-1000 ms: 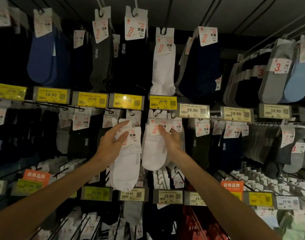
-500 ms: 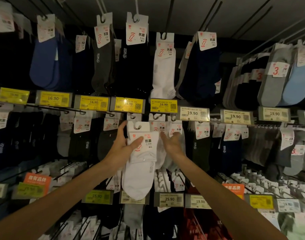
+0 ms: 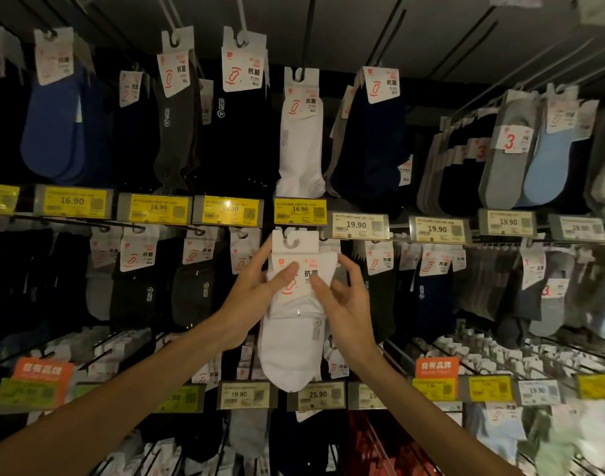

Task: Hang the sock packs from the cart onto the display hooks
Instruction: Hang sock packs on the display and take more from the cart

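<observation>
Dim shop aisle. Display wall (image 3: 431, 187) packed with hanging dark socks, with price-tag rails running across. White sock pack (image 3: 290, 345) at centre, its card top just under the yellow 16.90 tag (image 3: 300, 211) at 12 o'clock. Left hand (image 3: 249, 300) pinches the card from 9 o'clock, thumb in front. Right hand (image 3: 345, 304) pinches it from 3 o'clock. Orange sign (image 3: 41, 371) at 8 o'clock. Can't tell if it's hooked.

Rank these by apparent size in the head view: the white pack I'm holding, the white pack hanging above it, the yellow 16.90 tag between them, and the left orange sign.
1. held pack, though it is nearest the camera
2. upper pack
3. yellow tag and orange sign: look alike
</observation>
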Motion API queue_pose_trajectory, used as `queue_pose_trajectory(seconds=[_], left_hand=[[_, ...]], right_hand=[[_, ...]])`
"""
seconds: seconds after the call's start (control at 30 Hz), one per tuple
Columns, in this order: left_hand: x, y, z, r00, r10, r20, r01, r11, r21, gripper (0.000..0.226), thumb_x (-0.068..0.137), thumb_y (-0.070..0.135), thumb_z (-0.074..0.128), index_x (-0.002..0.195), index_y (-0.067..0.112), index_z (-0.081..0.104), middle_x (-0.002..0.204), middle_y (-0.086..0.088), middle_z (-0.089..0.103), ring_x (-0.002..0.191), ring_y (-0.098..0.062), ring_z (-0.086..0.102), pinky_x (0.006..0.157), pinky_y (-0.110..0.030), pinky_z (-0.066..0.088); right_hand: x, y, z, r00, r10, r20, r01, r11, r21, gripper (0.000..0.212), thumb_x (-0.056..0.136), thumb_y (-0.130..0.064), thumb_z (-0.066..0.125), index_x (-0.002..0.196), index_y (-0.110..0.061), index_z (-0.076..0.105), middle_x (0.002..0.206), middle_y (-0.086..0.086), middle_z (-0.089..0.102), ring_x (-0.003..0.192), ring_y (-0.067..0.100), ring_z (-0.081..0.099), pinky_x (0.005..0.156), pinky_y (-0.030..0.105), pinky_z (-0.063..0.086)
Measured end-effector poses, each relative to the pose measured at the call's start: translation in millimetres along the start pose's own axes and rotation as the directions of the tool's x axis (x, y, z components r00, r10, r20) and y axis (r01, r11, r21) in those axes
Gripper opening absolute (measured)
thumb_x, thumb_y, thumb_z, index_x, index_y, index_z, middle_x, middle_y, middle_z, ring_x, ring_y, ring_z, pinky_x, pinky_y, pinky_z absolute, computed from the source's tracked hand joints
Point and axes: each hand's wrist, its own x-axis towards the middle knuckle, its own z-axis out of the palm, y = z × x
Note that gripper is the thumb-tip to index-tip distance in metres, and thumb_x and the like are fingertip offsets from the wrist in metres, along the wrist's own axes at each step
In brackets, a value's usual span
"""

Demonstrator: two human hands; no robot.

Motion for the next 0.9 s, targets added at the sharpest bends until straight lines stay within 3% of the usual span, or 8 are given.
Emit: queue_pose_trajectory(seconds=[0.1, 0.27, 0.43, 0.6, 0.7, 0.8, 0.87, 0.9], left_hand=[[6, 5, 6, 0.999, 0.037, -0.038, -0.037, 0.999, 0.016, 0.055, 0.093, 0.016, 0.064, 0.143, 0.032, 0.046, 0.116, 0.004, 0.072, 0.105, -0.014, 0.07, 0.08, -0.03, 0.059], [19, 8, 14, 0.971, 0.05, -0.234, -0.057, 0.998, -0.024, 0.049, 0.089, 0.01, 0.069, 0.129, 0.031, 0.05, 0.095, 0.009, 0.073, 0.083, -0.003, 0.072, 0.063, -0.019, 0.056], [38, 6, 9, 0.957, -0.032, -0.287, 0.048, 0.998, 0.048, 0.052, 0.086, 0.01, 0.074, 0.134, 0.012, 0.054, 0.108, -0.007, 0.07, 0.08, -0.007, 0.069, 0.06, -0.015, 0.055], [53, -9, 4, 0.944, -0.065, -0.322, 0.107, 0.988, 0.113, 0.052, 0.088, 0.018, 0.073, 0.136, 0.018, 0.054, 0.114, -0.009, 0.069, 0.091, -0.015, 0.069, 0.078, -0.029, 0.059], [56, -15, 2, 0.941, -0.065, -0.331, 0.145, 0.964, 0.224, 0.056, 0.089, 0.016, 0.071, 0.14, 0.022, 0.051, 0.106, -0.003, 0.07, 0.094, -0.017, 0.069, 0.087, -0.037, 0.058], [54, -17, -2, 0.951, -0.049, -0.306, 0.167, 0.912, 0.373, 0.056, 0.093, 0.005, 0.061, 0.144, 0.024, 0.045, 0.103, -0.001, 0.064, 0.092, -0.013, 0.062, 0.066, -0.014, 0.051], [53, -17, -4, 0.957, -0.054, -0.285, 0.181, 0.88, 0.439, 0.056, 0.096, 0.002, 0.054, 0.147, 0.023, 0.042, 0.108, -0.004, 0.058, 0.095, -0.012, 0.054, 0.056, -0.008, 0.044], [53, -17, -5, 0.959, -0.055, -0.277, 0.182, 0.87, 0.458, 0.055, 0.097, 0.001, 0.051, 0.147, 0.021, 0.041, 0.114, -0.006, 0.057, 0.098, -0.012, 0.052, 0.059, -0.008, 0.043]], right_hand=[[6, -8, 0, 1.0, -0.004, -0.026, 0.006, 0.998, 0.064, 0.038, 0.094, -0.006, 0.06, 0.127, -0.02, 0.048, 0.105, 0.009, 0.074, 0.099, 0.024, 0.071, 0.077, 0.032, 0.059], [21, -7, 6, 0.996, 0.022, -0.09, -0.012, 0.994, 0.111, 0.038, 0.094, -0.01, 0.062, 0.128, -0.017, 0.047, 0.102, 0.008, 0.075, 0.096, 0.022, 0.072, 0.074, 0.029, 0.058], [33, 5, 11, 0.984, 0.097, -0.151, -0.08, 0.99, 0.115, 0.037, 0.093, -0.008, 0.064, 0.125, -0.018, 0.049, 0.078, -0.008, 0.075, 0.079, 0.008, 0.072, 0.064, 0.019, 0.055], [49, 23, 11, 0.972, 0.136, -0.194, -0.133, 0.991, 0.025, 0.035, 0.094, -0.011, 0.064, 0.124, -0.019, 0.048, 0.083, -0.005, 0.072, 0.074, 0.005, 0.072, 0.061, 0.017, 0.054], [60, 35, 9, 0.963, 0.15, -0.222, -0.168, 0.984, -0.064, 0.032, 0.094, -0.016, 0.064, 0.122, -0.019, 0.048, 0.09, 0.0, 0.071, 0.074, 0.005, 0.07, 0.057, 0.015, 0.053], [74, 48, 8, 0.949, 0.177, -0.26, -0.222, 0.962, -0.158, 0.03, 0.094, -0.019, 0.065, 0.12, -0.012, 0.052, 0.104, 0.01, 0.071, 0.085, 0.013, 0.069, 0.069, 0.023, 0.058], [83, 56, 10, 0.935, 0.201, -0.293, -0.257, 0.952, -0.169, 0.03, 0.093, -0.019, 0.066, 0.119, -0.009, 0.056, 0.107, 0.012, 0.071, 0.092, 0.02, 0.07, 0.082, 0.037, 0.059], [86, 59, 11, 0.925, 0.214, -0.313, -0.275, 0.947, -0.168, 0.029, 0.093, -0.019, 0.066, 0.118, -0.008, 0.057, 0.107, 0.013, 0.071, 0.094, 0.022, 0.07, 0.084, 0.039, 0.058]])
